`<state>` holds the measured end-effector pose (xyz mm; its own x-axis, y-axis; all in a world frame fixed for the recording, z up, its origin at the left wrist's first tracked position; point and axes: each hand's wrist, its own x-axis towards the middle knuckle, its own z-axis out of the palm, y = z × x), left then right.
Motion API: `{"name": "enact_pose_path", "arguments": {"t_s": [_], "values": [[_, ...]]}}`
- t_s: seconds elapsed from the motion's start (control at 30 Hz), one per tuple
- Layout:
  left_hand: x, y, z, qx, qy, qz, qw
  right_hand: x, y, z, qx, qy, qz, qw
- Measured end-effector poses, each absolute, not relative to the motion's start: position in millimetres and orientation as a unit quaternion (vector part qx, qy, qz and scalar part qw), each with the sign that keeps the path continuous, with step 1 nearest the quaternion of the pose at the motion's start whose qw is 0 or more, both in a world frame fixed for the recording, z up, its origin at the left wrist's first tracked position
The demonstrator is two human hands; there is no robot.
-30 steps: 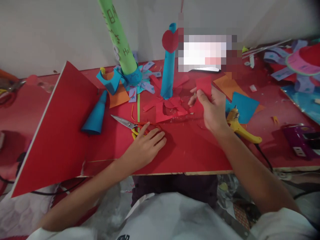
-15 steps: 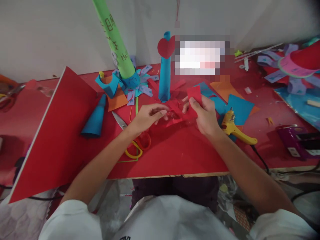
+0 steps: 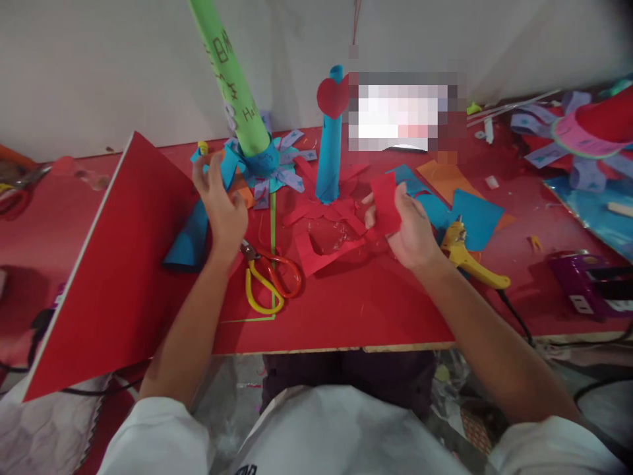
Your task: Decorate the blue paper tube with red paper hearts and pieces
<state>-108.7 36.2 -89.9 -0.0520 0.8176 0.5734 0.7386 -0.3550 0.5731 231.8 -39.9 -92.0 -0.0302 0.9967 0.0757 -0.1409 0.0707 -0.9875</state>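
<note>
My right hand (image 3: 413, 227) grips a piece of red paper (image 3: 386, 200), thumb on its right edge. My left hand (image 3: 221, 208) is raised with its fingers apart, over the blue paper cone (image 3: 186, 241) and beside a blue paper scrap (image 3: 231, 165). Between the hands stands a blue paper tube (image 3: 329, 155) with a red paper heart (image 3: 332, 97) near its top and red paper strips (image 3: 301, 212) spread round its foot. A cut red paper scrap (image 3: 316, 258) lies in front of it. Scissors (image 3: 270, 280) with yellow and orange handles lie near my left wrist.
A yellow glue gun (image 3: 469, 257) lies right of my right hand, by blue and orange paper (image 3: 477, 214). A green paper tube (image 3: 237, 92) stands at back left. A folded red board (image 3: 109, 264) rises on the left. A purple box (image 3: 588, 280) sits at right.
My left hand has moved left and up from the red scraps, its fingers opening out. The cut red scrap now lies on the table. My right hand still holds the red paper.
</note>
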Motion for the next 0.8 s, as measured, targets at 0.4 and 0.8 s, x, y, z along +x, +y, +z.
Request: {"name": "enact_pose_path", "arguments": {"t_s": [0.4, 0.8], "values": [[-36, -27, -91, 0.842, 0.534, 0.074, -0.004, 227, -42, -82, -0.365, -0.405, 0.630, 0.552], [-23, -28, -106, 0.821, 0.549, 0.140, 0.071, 222, -46, -89, -0.358, -0.384, 0.662, 0.535]]}}
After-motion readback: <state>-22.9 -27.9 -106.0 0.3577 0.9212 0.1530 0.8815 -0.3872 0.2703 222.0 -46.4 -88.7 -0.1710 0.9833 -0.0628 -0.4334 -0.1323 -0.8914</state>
